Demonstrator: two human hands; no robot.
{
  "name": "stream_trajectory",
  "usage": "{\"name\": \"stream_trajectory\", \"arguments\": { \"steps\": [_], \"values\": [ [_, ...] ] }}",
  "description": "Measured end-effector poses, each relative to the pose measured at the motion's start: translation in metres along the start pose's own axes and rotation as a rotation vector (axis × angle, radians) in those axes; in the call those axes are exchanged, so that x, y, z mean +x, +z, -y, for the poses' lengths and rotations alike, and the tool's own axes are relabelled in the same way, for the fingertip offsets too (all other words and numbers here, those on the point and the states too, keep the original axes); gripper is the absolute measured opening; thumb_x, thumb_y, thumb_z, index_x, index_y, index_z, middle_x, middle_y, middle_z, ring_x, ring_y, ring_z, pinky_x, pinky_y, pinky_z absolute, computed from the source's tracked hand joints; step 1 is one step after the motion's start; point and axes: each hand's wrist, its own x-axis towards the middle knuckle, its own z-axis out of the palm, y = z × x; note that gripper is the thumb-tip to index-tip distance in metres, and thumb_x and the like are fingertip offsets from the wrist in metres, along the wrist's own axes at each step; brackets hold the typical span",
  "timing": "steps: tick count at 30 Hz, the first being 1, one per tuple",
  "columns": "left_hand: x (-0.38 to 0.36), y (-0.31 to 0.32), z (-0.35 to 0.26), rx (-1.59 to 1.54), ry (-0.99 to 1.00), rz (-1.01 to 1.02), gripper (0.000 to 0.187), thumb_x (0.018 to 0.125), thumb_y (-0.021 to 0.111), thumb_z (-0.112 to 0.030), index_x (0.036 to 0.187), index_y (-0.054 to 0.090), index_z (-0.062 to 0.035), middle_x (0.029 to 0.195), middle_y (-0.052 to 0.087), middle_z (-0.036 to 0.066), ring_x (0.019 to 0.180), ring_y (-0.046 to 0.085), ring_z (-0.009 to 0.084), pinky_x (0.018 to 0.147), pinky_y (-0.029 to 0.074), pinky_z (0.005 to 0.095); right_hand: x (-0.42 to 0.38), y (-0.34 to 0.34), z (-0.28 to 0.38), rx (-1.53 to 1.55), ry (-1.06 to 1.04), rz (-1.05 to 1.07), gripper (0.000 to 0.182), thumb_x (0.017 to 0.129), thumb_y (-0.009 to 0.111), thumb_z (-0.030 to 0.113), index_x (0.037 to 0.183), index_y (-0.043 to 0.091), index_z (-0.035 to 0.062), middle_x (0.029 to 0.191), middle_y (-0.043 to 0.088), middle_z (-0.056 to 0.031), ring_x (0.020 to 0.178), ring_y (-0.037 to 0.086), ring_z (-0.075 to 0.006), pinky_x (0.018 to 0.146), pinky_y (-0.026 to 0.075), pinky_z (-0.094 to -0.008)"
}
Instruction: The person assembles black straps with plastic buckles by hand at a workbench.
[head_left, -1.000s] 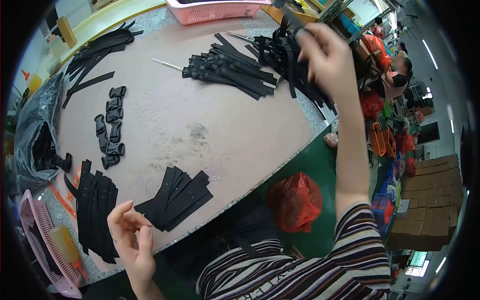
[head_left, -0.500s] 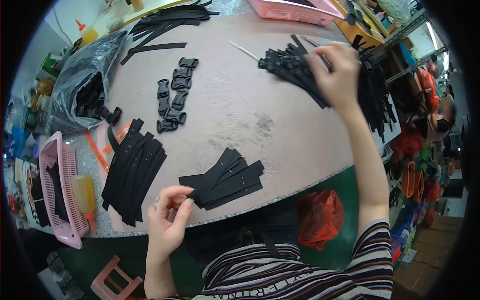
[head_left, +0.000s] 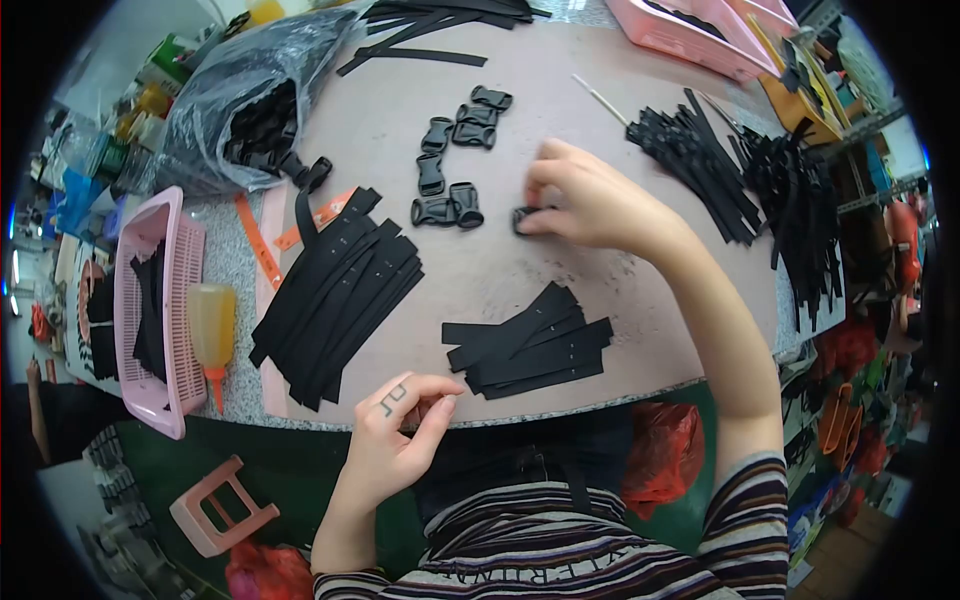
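Note:
My right hand [head_left: 572, 195] pinches a black buckle [head_left: 522, 220] over the middle of the table, to the right of several black buckles [head_left: 430, 174] lying in two rough columns. At the table's front edge my left hand [head_left: 410, 425] has its thumb and forefinger pressed together; whatever they hold, if anything, is too small to name. Just beyond it lies a fanned stack of short black straps [head_left: 535, 345]. A larger pile of black straps [head_left: 340, 300] is to the left. Bundled straps [head_left: 695, 165] lie at the right.
An open plastic bag [head_left: 250, 110] of buckles stands back left. Near the left edge are a pink basket [head_left: 180, 350] and a glue bottle [head_left: 212, 325]. Another pink basket [head_left: 690, 45] is at the back right. A pink stool [head_left: 222, 508] is below the table.
My right hand has moved from the strap bundle at the right to the table's middle and now has a buckle in its fingers. The view has shifted. Fewer buckles lie in the columns.

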Motion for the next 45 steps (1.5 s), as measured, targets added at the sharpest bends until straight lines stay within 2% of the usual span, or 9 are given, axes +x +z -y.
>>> {"name": "stream_trajectory", "arguments": {
  "steps": [5, 7, 10, 21, 28, 31, 33, 35, 45],
  "values": [
    [0.051, -0.022, 0.015, 0.428, 0.268, -0.415, 0.009, 0.088, 0.067, 0.001, 0.097, 0.068, -0.0018, 0.085, 0.065, 0.007, 0.064, 0.057, 0.0138, 0.057, 0.044, 0.0271, -0.028, 0.0, 0.027, 0.247, 0.223, -0.057, 0.023, 0.077, 0.08, 0.01, 0.089, 0.063, 0.0007, 0.087, 0.062, -0.0117, 0.07, 0.06, -0.0193, 0.063, 0.049, -0.0325],
    [0.077, -0.041, 0.025, 0.669, 0.211, -0.541, 0.011, 0.089, 0.07, -0.005, 0.099, 0.068, -0.0022, 0.094, 0.063, 0.01, 0.082, 0.062, 0.0268, 0.074, 0.05, 0.037, -0.039, 0.007, 0.041, 0.556, 0.271, -0.172, 0.032, 0.084, 0.077, 0.007, 0.111, 0.064, 0.0003, 0.09, 0.063, -0.0086, 0.068, 0.058, -0.0116, 0.061, 0.049, -0.0276],
    [0.095, -0.052, 0.046, 0.8, 0.171, -0.55, 0.014, 0.089, 0.072, -0.011, 0.099, 0.068, -0.0017, 0.095, 0.063, 0.01, 0.093, 0.061, 0.0294, 0.085, 0.048, 0.04, -0.058, 0.019, 0.057, 1.036, 0.265, -0.244, 0.039, 0.093, 0.071, 0.006, 0.13, 0.06, -0.0027, 0.096, 0.066, -0.0073, 0.072, 0.063, -0.0118, 0.067, 0.054, -0.0253],
    [0.087, -0.053, 0.028, 0.66, 0.062, -0.418, 0.018, 0.089, 0.073, -0.014, 0.091, 0.06, -0.0005, 0.085, 0.066, 0.015, 0.081, 0.065, 0.0344, 0.075, 0.05, 0.042, -0.077, 0.031, 0.07, 1.357, 0.448, -0.021, 0.026, 0.098, 0.067, 0.012, 0.117, 0.061, -0.0041, 0.095, 0.07, -0.0113, 0.081, 0.069, -0.0139, 0.07, 0.056, -0.0256],
    [0.071, -0.102, 0.006, 0.509, 0.185, 0.223, 0.018, 0.085, 0.072, -0.008, 0.09, 0.057, 0.0012, 0.095, 0.07, 0.015, 0.11, 0.067, 0.032, 0.095, 0.048, 0.0412, -0.076, 0.037, 0.076, 1.319, 0.43, -0.03, 0.03, 0.098, 0.067, 0.011, 0.123, 0.059, -0.0043, 0.1, 0.072, -0.0129, 0.084, 0.07, -0.0144, 0.074, 0.057, -0.0275],
    [0.069, -0.074, -0.004, 0.433, 0.141, -0.176, 0.017, 0.084, 0.072, -0.006, 0.091, 0.059, 0.0008, 0.095, 0.069, 0.012, 0.104, 0.068, 0.0289, 0.093, 0.049, 0.0396, -0.079, 0.033, 0.081, 1.277, 0.408, -0.051, 0.025, 0.098, 0.065, 0.009, 0.118, 0.059, -0.0038, 0.1, 0.072, -0.0139, 0.084, 0.069, -0.0143, 0.074, 0.057, -0.0279],
    [0.059, -0.047, -0.008, -0.007, 0.118, -0.196, 0.011, 0.087, 0.068, 0.002, 0.097, 0.064, 0.0004, 0.082, 0.067, 0.007, 0.07, 0.063, 0.0191, 0.068, 0.05, 0.0299, -0.081, 0.032, 0.091, 1.196, 0.386, -0.065, 0.023, 0.099, 0.065, 0.009, 0.117, 0.059, -0.0035, 0.099, 0.072, -0.0138, 0.083, 0.069, -0.0136, 0.074, 0.057, -0.0276],
    [0.057, -0.023, -0.035, 0.23, 0.385, -0.156, 0.017, 0.086, 0.069, 0.005, 0.102, 0.069, 0.0007, 0.076, 0.064, 0.008, 0.059, 0.06, 0.0169, 0.056, 0.047, 0.0271, -0.081, 0.035, 0.095, 1.079, 0.362, -0.094, 0.021, 0.099, 0.065, 0.008, 0.115, 0.058, -0.0041, 0.098, 0.072, -0.013, 0.084, 0.069, -0.0124, 0.074, 0.057, -0.0263],
    [0.05, 0.009, -0.034, 0.394, 0.545, -0.264, 0.023, 0.079, 0.075, 0.007, 0.101, 0.072, 0.0023, 0.072, 0.063, 0.008, 0.053, 0.06, 0.0187, 0.049, 0.048, 0.029, -0.081, 0.044, 0.105, 0.687, 0.154, -0.371, 0.022, 0.089, 0.075, 0.012, 0.102, 0.065, -0.0028, 0.086, 0.072, -0.0147, 0.074, 0.072, -0.0215, 0.064, 0.054, -0.0302]
  ]
}}
